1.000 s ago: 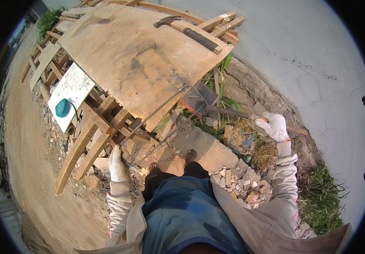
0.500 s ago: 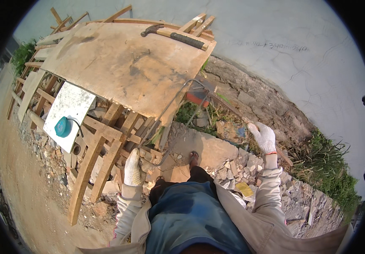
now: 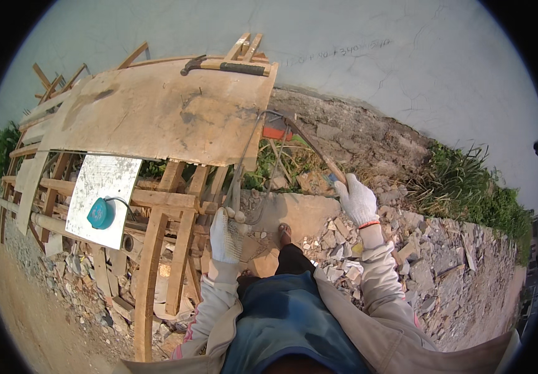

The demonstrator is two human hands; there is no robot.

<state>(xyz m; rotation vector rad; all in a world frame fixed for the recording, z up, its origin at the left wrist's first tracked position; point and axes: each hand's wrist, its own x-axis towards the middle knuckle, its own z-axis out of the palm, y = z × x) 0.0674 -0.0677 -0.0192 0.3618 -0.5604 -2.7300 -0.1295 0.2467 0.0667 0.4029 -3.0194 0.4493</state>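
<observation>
My left hand (image 3: 224, 237), in a white knit glove, is closed around one part of a thin metal rod (image 3: 268, 112) bent into a narrow loop. The loop reaches away from me, past the near right corner of a worn plywood sheet (image 3: 138, 118). In my gloved right hand (image 3: 357, 201) is a long brownish bar (image 3: 312, 144). Its far end meets the rod at the loop's far bend, beside a red block (image 3: 276, 133). How the bar engages the rod is too small to tell.
A claw hammer (image 3: 231, 66) lies along the plywood's far edge. On a white board (image 3: 119, 171) to the left rests a teal tape measure (image 3: 100, 214). Timber legs (image 3: 150, 274) stand left of me. Rubble (image 3: 418, 274) covers the ground at right, below a grey wall (image 3: 369, 56).
The whole view has shifted. My left hand has moved right, closer to my right hand, and the rod's loop looks narrower. The bar in my right hand has swung toward me.
</observation>
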